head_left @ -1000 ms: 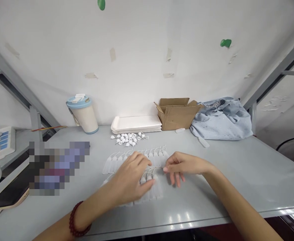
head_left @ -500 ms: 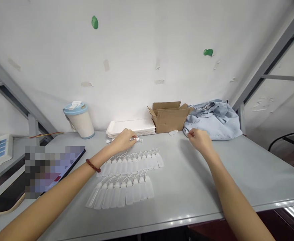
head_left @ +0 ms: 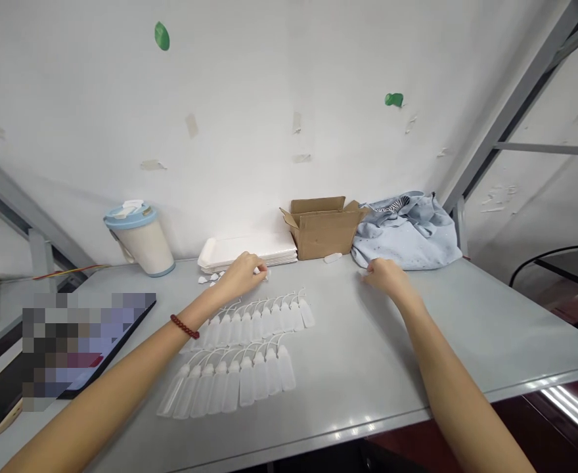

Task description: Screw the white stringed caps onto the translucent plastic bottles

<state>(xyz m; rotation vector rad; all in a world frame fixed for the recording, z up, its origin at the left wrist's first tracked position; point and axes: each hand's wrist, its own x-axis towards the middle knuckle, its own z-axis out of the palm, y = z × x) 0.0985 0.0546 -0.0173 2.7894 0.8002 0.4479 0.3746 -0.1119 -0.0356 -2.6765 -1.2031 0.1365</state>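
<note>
My left hand (head_left: 240, 277), a dark red bead bracelet at its wrist, is on the table in front of the white stack. Its fingers are closed; a bit of something pale shows at the fingertips, too small to name. Small white pieces (head_left: 203, 280) lie just left of it. Over on the right, my right hand (head_left: 387, 277) is pinched near the blue cloth, with a small pale, translucent bit at its fingertips. Two rows of flat translucent plastic tags with white loops, a back row (head_left: 254, 323) and a front row (head_left: 227, 387), lie nearer me.
At the wall stand an open cardboard box (head_left: 326, 235), a stack of white flat packs (head_left: 244, 249) and a blue-lidded cup (head_left: 146, 240). A loose translucent piece (head_left: 333, 258) lies before the box. Blue cloth (head_left: 407, 236) is bunched at right; a tablet (head_left: 116, 335) lies left.
The camera view has shifted slightly to the right. Both hands stay in nearly the same places, fingers closed. My left hand now covers more of the small white piece at its fingertips.
</note>
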